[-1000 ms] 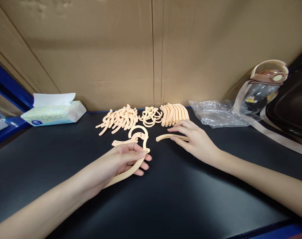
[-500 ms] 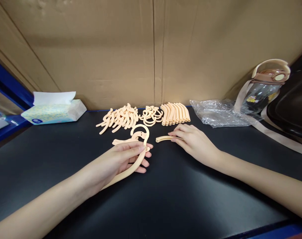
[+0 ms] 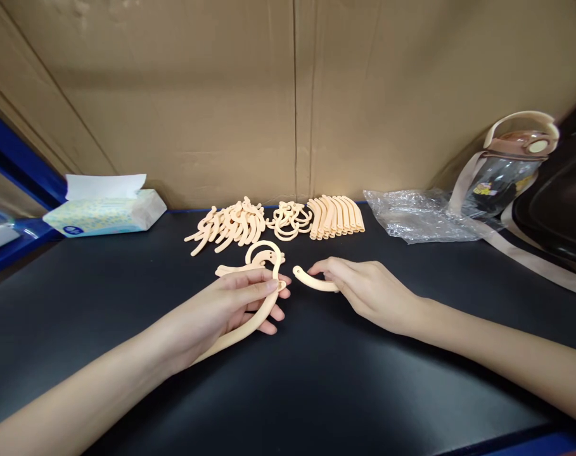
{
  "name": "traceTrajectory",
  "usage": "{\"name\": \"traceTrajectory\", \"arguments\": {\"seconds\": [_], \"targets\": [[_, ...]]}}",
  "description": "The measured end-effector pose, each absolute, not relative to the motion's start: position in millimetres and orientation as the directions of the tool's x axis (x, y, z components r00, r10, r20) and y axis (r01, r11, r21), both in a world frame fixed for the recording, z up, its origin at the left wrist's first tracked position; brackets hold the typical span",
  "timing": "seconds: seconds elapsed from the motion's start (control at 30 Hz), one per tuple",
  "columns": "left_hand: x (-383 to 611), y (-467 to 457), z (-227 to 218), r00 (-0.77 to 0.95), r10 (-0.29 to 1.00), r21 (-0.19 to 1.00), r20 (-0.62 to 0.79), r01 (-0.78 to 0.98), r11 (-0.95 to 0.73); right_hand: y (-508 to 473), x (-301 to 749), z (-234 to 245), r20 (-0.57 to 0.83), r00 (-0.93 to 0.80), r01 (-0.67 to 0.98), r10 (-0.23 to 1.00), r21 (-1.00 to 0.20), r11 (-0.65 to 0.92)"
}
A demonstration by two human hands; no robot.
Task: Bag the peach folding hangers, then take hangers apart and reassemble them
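Note:
My left hand [image 3: 233, 307] is closed around a partly joined plastic clothes hanger [image 3: 254, 320], a beige curved arm with a round hook at its upper end. Thumb and fingers pinch it near the joint. To the right, my right hand [image 3: 371, 288] grips a loose hanger arm [image 3: 311, 281], its holed end pointing left toward the joint, with a small gap between the two. Behind my left hand lies another hanger part [image 3: 240, 270] on the black table, partly covered by the hook and fingers.
At the back sit a heap of short curved pieces [image 3: 240, 221], a pile of hooks [image 3: 288, 220] and a row of hanger arms [image 3: 338, 216]. A tissue pack [image 3: 104, 212] stands left; clear plastic wrap [image 3: 406, 215] and a strapped bottle [image 3: 506, 174] are on the right.
My right hand has drawn the loose hanger arm a little toward me and turned it over, so its curve now dips downward. My left hand has hardly moved.

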State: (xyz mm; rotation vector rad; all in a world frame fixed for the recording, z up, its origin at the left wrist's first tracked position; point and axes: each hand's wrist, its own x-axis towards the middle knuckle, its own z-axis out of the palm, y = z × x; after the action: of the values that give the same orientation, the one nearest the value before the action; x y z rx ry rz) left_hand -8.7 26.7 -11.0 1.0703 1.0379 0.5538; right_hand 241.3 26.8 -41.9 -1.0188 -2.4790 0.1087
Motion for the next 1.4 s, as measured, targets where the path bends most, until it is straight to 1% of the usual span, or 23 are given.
{"name": "traceTrajectory", "arguments": {"seconds": [0.1,0.27,0.47,0.6,0.77,0.87,0.97,1.1,1.27,1.4], "targets": [[-8.9,26.2,-10.3,0.458,0.792,0.911,-0.404,0.12,0.395,25.3,240.9,-40.9,0.372,-0.619,0.656,0.692,-0.241,0.716],[-8.7,25.6,-9.3,0.457,0.796,0.916,-0.396,0.137,0.377,23.2,238.7,-36.2,0.378,-0.65,0.616,0.66,-0.247,0.748],[-6.2,25.6,-9.1,0.472,0.794,0.921,-0.383,0.129,0.367,22.1,238.1,-37.5,0.336,-0.705,0.609,0.625,-0.164,0.776],[-5.0,26.1,-10.7,0.495,0.785,0.927,-0.373,0.164,0.337,22.6,238.8,-39.0,0.33,-0.719,0.601,0.612,-0.147,0.786],[-4.0,26.1,-12.8,0.509,0.769,0.922,-0.386,0.198,0.331,23.1,239.8,-37.9,0.368,-0.735,0.562,0.57,-0.141,0.815],[-2.1,23.4,-11.3,0.467,0.786,0.914,-0.406,0.214,0.345,23.4,240.4,-37.8,0.403,-0.719,0.563,0.567,-0.142,0.814],[-1.4,21.7,-9.7,0.41,0.818,0.915,-0.404,0.165,0.369,24.0,240.9,-37.9,0.42,-0.705,0.567,0.572,-0.152,0.81],[-3.9,24.5,-10.0,0.457,0.796,0.91,-0.397,0.084,0.406,24.7,240.8,-37.8,0.418,-0.707,0.568,0.57,-0.144,0.81],[-5.4,27.2,-9.8,0.464,0.793,0.909,-0.394,0.068,0.411,25.3,240.5,-37.9,0.43,-0.711,0.552,0.557,-0.149,0.82],[-4.5,24.9,-8.8,0.433,0.809,0.908,-0.397,0.061,0.414,25.2,240.8,-38.1,0.43,-0.713,0.543,0.554,-0.161,0.824]]}}
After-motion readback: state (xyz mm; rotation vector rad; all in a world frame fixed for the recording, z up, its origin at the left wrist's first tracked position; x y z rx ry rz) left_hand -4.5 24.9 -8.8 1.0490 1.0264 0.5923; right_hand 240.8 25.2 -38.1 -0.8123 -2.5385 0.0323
